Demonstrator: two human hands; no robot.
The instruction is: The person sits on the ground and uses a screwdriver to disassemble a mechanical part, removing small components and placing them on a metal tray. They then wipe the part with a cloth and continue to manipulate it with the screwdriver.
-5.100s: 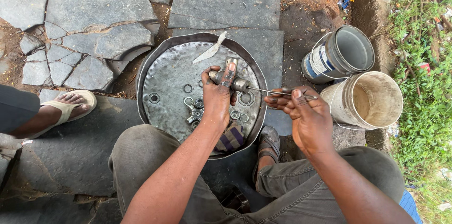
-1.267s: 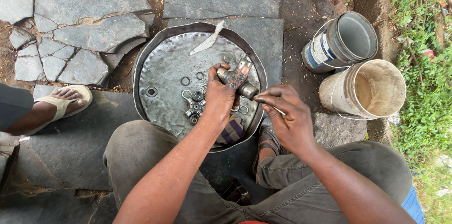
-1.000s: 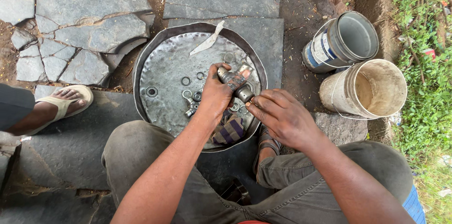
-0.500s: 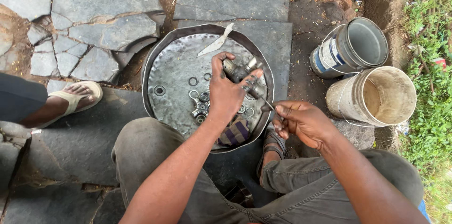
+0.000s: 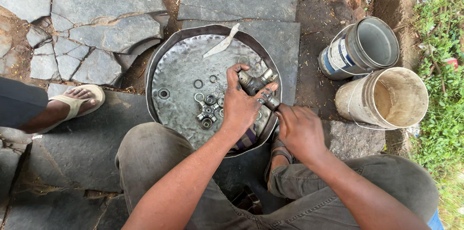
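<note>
Grip of left hand clenched around a small metal joint piece, held just above the right part of the round metal pan. Grip of right hand closed near the pan's right rim, fingertips touching the lower end of the same piece; whether anything thin is pinched there cannot be told, owing to blur.

Inside the pan, just left of the left hand: loose rings and washers, bearing cups, one separate ring nearer the pan's left wall. Toward the pan's far rim: pale flat blade-like strip, lying slantwise.

Right of the pan, well apart: grey tin with blue label, tipped on its side, and beige bucket just beside it, also tipped, mouths facing right.

Left of the pan: sandalled foot of another person on cracked stone paving. Below the pan: own knees in dark trousers, own sandalled foot under the pan's near rim.
</note>
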